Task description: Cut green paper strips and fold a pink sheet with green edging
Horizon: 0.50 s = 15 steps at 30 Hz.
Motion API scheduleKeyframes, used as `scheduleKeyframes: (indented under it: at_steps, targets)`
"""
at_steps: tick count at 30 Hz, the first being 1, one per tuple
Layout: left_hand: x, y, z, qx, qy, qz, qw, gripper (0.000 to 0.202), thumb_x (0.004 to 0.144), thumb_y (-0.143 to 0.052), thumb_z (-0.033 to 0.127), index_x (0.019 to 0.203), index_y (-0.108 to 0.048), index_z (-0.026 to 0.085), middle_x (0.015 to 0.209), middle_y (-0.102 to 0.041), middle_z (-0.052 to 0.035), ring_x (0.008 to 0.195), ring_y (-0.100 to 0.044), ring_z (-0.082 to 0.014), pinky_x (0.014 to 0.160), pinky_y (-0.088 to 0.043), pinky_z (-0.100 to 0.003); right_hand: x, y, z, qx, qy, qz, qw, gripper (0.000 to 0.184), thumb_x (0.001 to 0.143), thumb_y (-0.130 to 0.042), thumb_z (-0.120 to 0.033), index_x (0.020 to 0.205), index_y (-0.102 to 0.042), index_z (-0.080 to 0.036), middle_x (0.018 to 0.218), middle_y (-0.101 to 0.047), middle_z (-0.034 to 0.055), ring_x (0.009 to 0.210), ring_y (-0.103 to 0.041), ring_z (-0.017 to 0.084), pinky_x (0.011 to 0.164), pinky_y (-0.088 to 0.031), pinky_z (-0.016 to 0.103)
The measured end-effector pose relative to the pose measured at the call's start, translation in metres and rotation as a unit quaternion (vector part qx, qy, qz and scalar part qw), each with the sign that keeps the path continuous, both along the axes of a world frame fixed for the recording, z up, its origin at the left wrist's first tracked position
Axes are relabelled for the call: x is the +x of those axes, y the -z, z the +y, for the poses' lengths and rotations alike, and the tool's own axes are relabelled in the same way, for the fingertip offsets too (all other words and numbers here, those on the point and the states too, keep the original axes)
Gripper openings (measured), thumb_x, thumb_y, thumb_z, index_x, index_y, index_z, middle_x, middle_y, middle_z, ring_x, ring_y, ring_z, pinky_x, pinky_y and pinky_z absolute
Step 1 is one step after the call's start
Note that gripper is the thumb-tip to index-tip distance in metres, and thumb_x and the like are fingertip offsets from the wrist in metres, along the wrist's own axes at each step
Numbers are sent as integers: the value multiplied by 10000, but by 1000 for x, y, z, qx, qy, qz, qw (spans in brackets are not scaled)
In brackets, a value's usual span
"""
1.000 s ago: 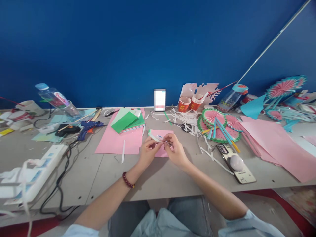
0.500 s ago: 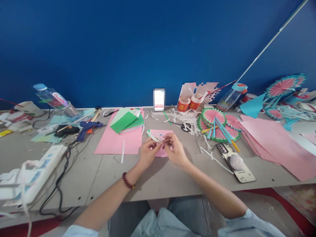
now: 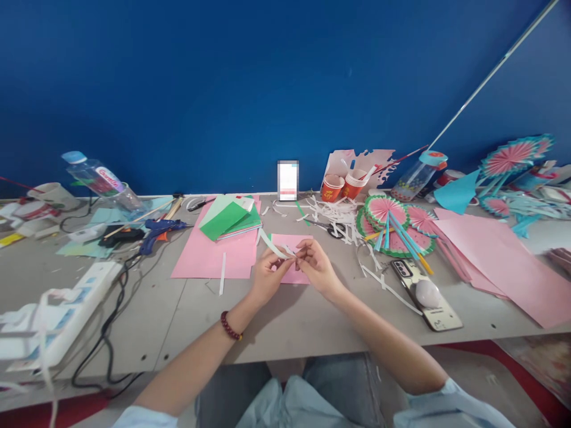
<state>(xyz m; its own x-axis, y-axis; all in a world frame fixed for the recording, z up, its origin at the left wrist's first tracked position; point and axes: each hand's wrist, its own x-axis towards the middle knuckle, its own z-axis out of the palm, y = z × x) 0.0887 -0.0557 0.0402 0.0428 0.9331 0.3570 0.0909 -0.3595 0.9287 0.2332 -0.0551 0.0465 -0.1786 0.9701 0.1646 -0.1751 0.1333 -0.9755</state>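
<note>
My left hand and my right hand meet at the middle of the desk, fingertips pinched together. Between them runs a narrow white strip, its free end sticking out up and to the left past my left hand. Both hands have their fingertips closed on it, though the exact grip is partly hidden. Beneath the hands lies a small pink sheet of paper. To the left, another white strip rests across the edge of a larger pink sheet that carries green and pale sheets.
Black-handled scissors lie by a heap of white strips. Watermelon-patterned paper fans and a phone are to the right. A blue glue gun and power strip stand left. Paper cups are at the back.
The white strip's free end has shifted a little up and to the left. My hands stay in nearly the same place. Something like another person's fingers has appeared at the right edge.
</note>
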Motion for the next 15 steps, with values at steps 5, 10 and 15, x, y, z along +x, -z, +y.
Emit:
scheduleKeyframes:
  at_steps: [5, 10, 15]
  targets:
    - [-2, 1, 2, 14, 17, -2, 1000, 103, 777, -673, 295, 769, -721, 205, 811, -590, -41, 736, -550, -136, 580, -423, -231, 2, -6, 0, -79, -33, 53, 995, 289, 691, -623, -204, 928, -462, -235, 675, -541, -51, 574, -524, 107, 568, -395, 257]
    - [-4, -1, 1, 10, 45, 1, 999, 144, 792, -662, 316, 739, -711, 192, 795, -581, -42, 761, -556, -148, 647, -441, -257, 4, -8, 2, -115, -37, 78, 990, 315, 653, -640, -188, 904, -456, -236, 638, -551, -64, 540, -500, 100, 535, -356, 244]
    - [-2, -6, -3, -49, 79, -74, 993, 171, 727, -718, 344, 684, -694, 180, 826, -606, -53, 756, -560, -153, 632, -449, -262, 16, -7, 16, -122, 39, 77, 989, 299, 630, -608, -193, 882, -451, -226, 621, -534, -73, 537, -502, 99, 537, -362, 237]
